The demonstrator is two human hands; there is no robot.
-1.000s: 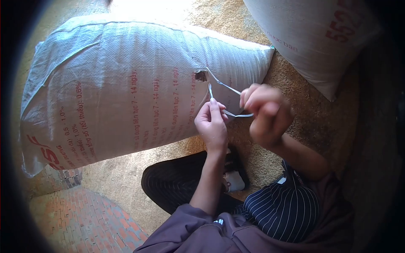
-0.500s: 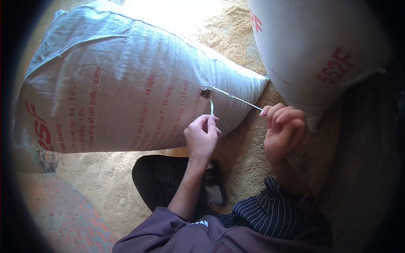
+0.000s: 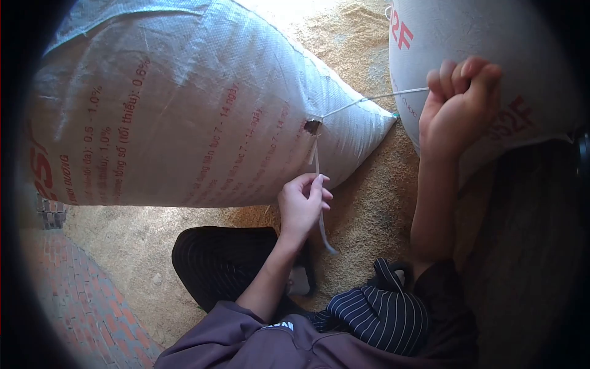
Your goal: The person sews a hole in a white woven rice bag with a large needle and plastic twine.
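A large white woven sack [image 3: 178,117] with red print fills the left and middle of the view. Near its right end is a small dark hole [image 3: 313,127]. A thin white string [image 3: 384,95] runs taut from beside the hole to my right hand [image 3: 461,101], whose fingers are curled tightly round it. Just below the hole, my left hand [image 3: 302,206] pinches a pale strip [image 3: 318,161] between thumb and fingers; its loose end hangs beneath the hand.
A second white sack [image 3: 491,55] with red print stands at the upper right. Loose tan grains or husks [image 3: 362,227] cover the ground. Brick paving [image 3: 92,301] shows at the lower left. My bent knees in striped dark trousers [image 3: 381,317] are below.
My right hand has moved up and right, drawing out more string. My left hand has shifted slightly right and down, and a loose end now hangs below it. The view has shifted a little.
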